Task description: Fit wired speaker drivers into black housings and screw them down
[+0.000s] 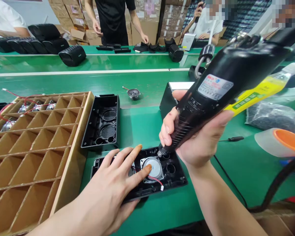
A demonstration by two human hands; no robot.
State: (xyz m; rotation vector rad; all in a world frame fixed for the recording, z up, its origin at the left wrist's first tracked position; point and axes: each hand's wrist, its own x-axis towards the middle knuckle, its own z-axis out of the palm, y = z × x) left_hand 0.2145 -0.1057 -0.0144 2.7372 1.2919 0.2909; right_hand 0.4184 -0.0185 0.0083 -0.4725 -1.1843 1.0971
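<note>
My left hand (115, 180) grips a black plastic speaker housing (179, 178). Its fingers spread over the top, and the thumb is at the front edge. One orange-stained fingertip rests on a round silver speaker driver (155, 167) seated inside. A red wire with a white plug (162, 187) trails from the driver. Partly covered by my fingers, a second driver (132, 170) sits to the left. My right hand (199, 137) is closed around a black electric screwdriver (204, 95), tilted with its tip down at the driver's upper right corner. The screw, if any, is hidden.
Left stands a cardboard divider box (71, 157) holding several drivers. Behind my hands are another open housing (104, 121) and a loose driver (133, 94). A small screwdriver (233, 139), a yellow-labelled bottle (260, 90) and an orange-lined cup (272, 142) lie right. People work across the bench.
</note>
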